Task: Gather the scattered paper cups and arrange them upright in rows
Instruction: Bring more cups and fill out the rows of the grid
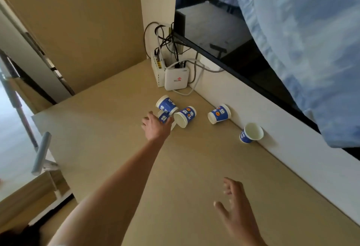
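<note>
Where the desk (194, 167) meets the wall (292, 144), head view: paper cups (219, 114) lie tipped. Likely light, thin-walled, crushable; take gently round the side. Item: the left hand (156, 126) curls round one cup (163, 117). Item: the right hand (236, 206) hovers, fingers spread, holding nothing.

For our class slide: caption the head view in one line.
Left hand reaches one of five scattered paper cups on the desk; right hand hovers open.

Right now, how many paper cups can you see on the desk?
5. Clustered: far cup, middle cup, covered cup behind the left hand. By the wall: lying cup, open-mouth cup. More may hide under the hand.
</note>
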Demonstrator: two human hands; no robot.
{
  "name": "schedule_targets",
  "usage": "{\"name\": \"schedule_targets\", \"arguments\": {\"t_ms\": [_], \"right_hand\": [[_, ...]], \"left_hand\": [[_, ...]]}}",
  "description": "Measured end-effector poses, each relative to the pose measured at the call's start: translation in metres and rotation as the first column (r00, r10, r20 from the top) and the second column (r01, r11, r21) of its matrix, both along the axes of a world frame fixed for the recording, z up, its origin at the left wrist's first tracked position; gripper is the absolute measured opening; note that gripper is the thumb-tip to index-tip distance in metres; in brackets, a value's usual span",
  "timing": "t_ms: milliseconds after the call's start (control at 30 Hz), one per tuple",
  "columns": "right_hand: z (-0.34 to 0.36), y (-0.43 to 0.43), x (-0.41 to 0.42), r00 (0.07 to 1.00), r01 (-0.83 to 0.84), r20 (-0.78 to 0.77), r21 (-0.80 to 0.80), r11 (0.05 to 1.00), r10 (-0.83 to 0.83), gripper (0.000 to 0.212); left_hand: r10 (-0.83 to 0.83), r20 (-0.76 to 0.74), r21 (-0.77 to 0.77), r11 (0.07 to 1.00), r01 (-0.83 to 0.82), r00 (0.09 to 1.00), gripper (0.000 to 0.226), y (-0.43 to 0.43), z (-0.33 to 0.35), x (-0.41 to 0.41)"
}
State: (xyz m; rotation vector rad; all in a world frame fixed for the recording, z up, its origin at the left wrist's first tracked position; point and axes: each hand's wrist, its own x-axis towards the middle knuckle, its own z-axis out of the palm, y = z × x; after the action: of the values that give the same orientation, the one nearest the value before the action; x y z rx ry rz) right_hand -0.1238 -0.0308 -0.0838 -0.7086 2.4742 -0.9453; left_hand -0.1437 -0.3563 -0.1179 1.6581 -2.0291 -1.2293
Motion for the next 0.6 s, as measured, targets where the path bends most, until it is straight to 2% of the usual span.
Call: {"name": "schedule_targets", "arguments": {"t_ms": [200,333,433,500,600], "right_hand": [[0.018,-0.072,-0.067,0.945,-0.245,-0.177,0.168,0.955,0.274,0.069],[0.024,-0.134,-0.103,0.845,-0.379,-0.276,0.296,0.877,0.458,0.079],[0.02,-0.176,-0.126,0.771,-0.432,-0.33,0.358,0.828,0.545,0.088],[0.014,-0.2,-0.139,0.716,-0.45,-0.347,0.433,0.781,0.605,0.094],[-0.001,-0.232,-0.151,0.662,-0.464,-0.305,0.55,0.694,0.684,0.1]], "left_hand": [[0.005,0.049,0.032,0.999,-0.007,0.999,0.088,-0.017,-0.022,-0.013],[-0.05,0.023,0.04,0.998,0.049,0.998,0.088,-0.026,-0.031,-0.012],[-0.064,-0.038,0.115,0.991,0.068,0.997,0.099,-0.025,-0.034,-0.005],[-0.096,-0.055,0.113,0.988,0.102,0.994,0.106,-0.019,-0.037,0.007],[-0.152,-0.083,0.12,0.979,0.162,0.985,0.106,-0.006,-0.041,0.033]]}}
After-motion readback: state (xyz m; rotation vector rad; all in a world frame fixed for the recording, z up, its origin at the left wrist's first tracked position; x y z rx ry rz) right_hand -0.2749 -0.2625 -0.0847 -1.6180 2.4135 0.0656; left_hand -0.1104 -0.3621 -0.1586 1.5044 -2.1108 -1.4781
